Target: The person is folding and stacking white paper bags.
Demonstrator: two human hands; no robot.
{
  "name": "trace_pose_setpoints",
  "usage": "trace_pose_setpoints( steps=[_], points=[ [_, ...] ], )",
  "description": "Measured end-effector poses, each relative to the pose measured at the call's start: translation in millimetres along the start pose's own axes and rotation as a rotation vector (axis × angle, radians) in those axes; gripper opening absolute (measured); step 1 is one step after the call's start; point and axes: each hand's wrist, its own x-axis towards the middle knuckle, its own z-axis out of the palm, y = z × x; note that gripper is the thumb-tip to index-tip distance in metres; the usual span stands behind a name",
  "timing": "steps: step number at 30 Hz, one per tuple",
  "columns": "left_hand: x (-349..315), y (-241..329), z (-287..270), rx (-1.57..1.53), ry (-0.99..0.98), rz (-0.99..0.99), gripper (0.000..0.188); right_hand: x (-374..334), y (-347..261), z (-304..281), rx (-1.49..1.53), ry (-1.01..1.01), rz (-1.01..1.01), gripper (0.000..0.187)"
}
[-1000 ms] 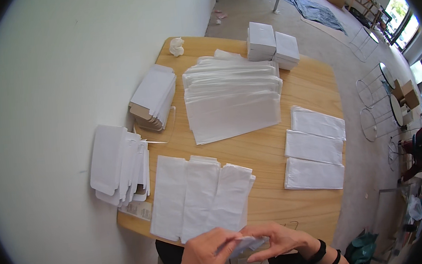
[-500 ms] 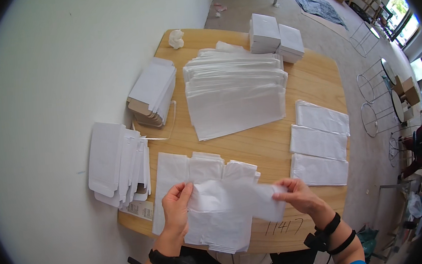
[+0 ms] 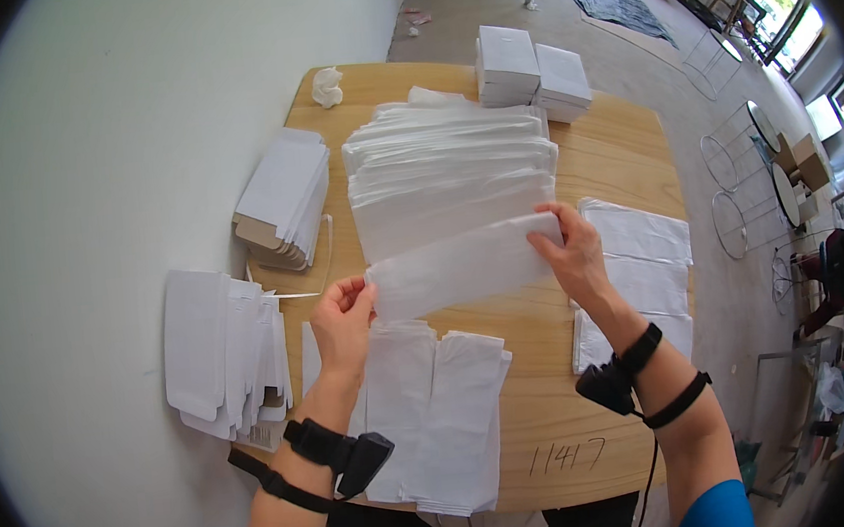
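Note:
Stretched between my two hands is a folded thin white sheet, a long strip that looks slightly see-through. My left hand pinches its left end between thumb and fingers. The right end is in the grip of my right hand. Under and beyond the strip lies a fanned pile of large white sheets. Nearer to me is a stack of white sheets with folded parts on top. Folded white packets lie in a column by my right hand, partly hidden by my forearm.
Flattened white cartons lean by the wall at the left, with another carton stack behind them. Two piles of small white boxes stand at the far edge. Crumpled tissue sits at the far left corner. Stools stand beyond the wooden table.
Both hands have moved away from me, up from the near stack, taking the white sheet along. It was blurred and loose before; now it is drawn out lengthwise between them.

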Motion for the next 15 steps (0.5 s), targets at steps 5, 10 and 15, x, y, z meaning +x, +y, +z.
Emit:
trace_pose_setpoints(
  steps=[5, 10, 15],
  points=[
    [28.9, 4.1, 6.2, 0.076, 0.054, 0.049, 0.015, 28.4, 4.8, 18.8, -0.060, 0.092, -0.103, 0.029],
    [46.7, 1.0, 13.6, 0.183, 0.046, 0.053, 0.015, 39.1, 4.7, 24.5, -0.116, 0.146, -0.128, 0.025],
    [60.7, -5.3, 6.4, 0.330, 0.078, 0.218, 0.018, 38.5, 6.0, 32.2, -0.133, 0.195, -0.198, 0.025]
  ],
)
